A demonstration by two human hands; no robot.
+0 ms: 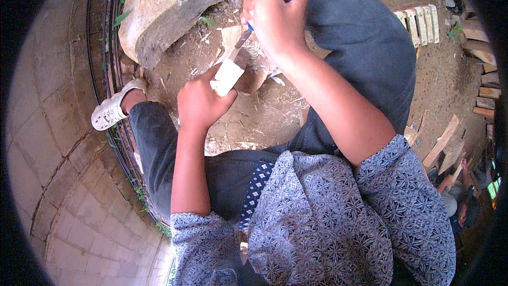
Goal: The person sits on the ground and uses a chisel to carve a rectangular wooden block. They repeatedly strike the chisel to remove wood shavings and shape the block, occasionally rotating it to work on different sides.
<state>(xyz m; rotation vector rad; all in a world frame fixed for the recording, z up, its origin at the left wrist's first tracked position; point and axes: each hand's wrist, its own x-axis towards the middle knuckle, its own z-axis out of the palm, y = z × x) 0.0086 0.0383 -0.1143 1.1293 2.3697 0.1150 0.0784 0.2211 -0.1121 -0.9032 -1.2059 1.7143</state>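
Wooden block (229,77) juts from the left hand (203,100).

My left hand (203,100) pinches this pale wooden block (229,76), my right hand (276,18) wraps a blue-handled tool (244,38), blade at the wood, shavings (258,53) beyond

Big rock (166,13) blocked the way ahead of left hand (203,100); right leg (370,42) walled off the right. Room to pass lay over dirt ground (251,119) between wood block (229,77) and lap (227,172). Blade (242,41) spanned wood block to right hand (276,18).
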